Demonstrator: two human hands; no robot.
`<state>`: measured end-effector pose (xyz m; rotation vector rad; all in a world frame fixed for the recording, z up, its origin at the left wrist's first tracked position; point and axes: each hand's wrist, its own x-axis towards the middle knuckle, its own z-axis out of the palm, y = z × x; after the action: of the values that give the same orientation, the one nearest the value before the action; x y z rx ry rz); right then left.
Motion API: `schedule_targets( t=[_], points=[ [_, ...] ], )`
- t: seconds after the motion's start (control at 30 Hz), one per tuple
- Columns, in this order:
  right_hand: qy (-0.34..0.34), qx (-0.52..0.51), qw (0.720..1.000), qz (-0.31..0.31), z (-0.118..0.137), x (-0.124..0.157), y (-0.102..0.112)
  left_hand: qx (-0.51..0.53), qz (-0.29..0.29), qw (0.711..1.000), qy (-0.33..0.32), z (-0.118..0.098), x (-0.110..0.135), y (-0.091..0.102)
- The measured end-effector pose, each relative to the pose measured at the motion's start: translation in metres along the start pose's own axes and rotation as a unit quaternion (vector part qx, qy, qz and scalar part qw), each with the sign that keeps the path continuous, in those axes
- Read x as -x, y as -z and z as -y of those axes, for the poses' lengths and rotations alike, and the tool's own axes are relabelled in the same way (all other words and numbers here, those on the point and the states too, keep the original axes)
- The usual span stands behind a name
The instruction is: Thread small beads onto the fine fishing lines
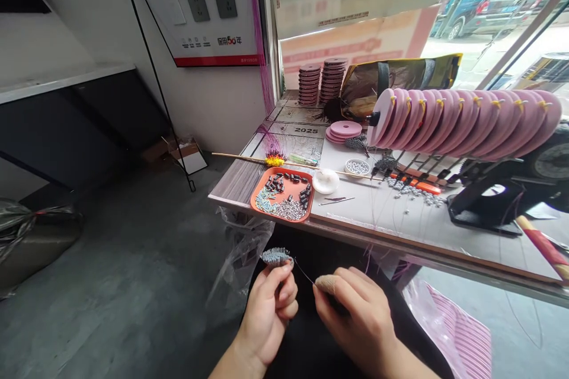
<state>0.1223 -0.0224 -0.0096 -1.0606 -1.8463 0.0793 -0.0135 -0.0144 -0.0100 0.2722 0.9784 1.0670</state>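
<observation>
Pinched bristly grey bundle (276, 256) with left hand (271, 302), thin thread (304, 273) with right hand (358, 305), near tabletop's (233, 182) front edge.

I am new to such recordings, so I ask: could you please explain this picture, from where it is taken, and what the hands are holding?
There is no robot: these are a person's own two hands. The camera sits on that person's head, looking forward and down. The left hand holds a small grey bundle; its parts are too small to make out. The right hand, with a beige covering on one finger, pinches a thin line that runs toward the bundle. On the table ahead are an orange tray of small dark, greenish and silvery pieces, a white bowl of silvery beads, and, at the right, a row of pink discs above a black stand.
</observation>
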Motion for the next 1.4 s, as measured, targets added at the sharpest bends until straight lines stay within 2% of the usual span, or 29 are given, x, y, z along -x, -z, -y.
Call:
schedule_targets(
  t=[0.1, 0.27, 0.43, 0.63, 0.83, 1.03, 1.2, 1.3, 1.4],
  points=[
    [0.008, 0.003, 1.0, -0.001, 0.0, -0.001, -0.001, 0.055, 0.023, 0.997, 0.058, -0.003, -0.002, 0.002],
    [0.01, 0.01, 1.0, 0.007, 0.0, -0.001, -0.001, 0.07, 0.031, 0.994, 0.074, -0.003, -0.002, 0.002],
    [0.026, 0.044, 0.999, -0.001, -0.002, -0.005, -0.004, -0.01, -0.007, 1.0, 0.001, 0.0, 0.004, -0.001],
    [0.034, 0.075, 0.997, -0.004, -0.004, -0.007, -0.009, -0.096, -0.066, 0.99, -0.08, 0.004, 0.008, -0.005],
    [0.031, 0.071, 0.997, 0.002, -0.004, -0.004, -0.009, -0.129, -0.068, 0.982, -0.123, 0.007, 0.006, 0.0],
    [0.032, 0.067, 0.997, -0.005, -0.003, -0.004, -0.009, -0.137, -0.082, 0.977, -0.139, 0.006, 0.004, 0.0],
    [0.016, 0.018, 1.0, 0.002, -0.002, -0.005, -0.007, -0.124, -0.1, 0.977, -0.141, 0.007, 0.004, 0.001],
    [0.034, 0.027, 0.999, 0.008, -0.002, -0.006, -0.006, -0.112, -0.098, 0.981, -0.121, 0.009, 0.005, 0.002],
    [0.048, 0.067, 0.996, 0.044, -0.002, -0.006, -0.006, -0.114, -0.068, 0.985, -0.107, 0.009, 0.007, 0.002]
  ],
)
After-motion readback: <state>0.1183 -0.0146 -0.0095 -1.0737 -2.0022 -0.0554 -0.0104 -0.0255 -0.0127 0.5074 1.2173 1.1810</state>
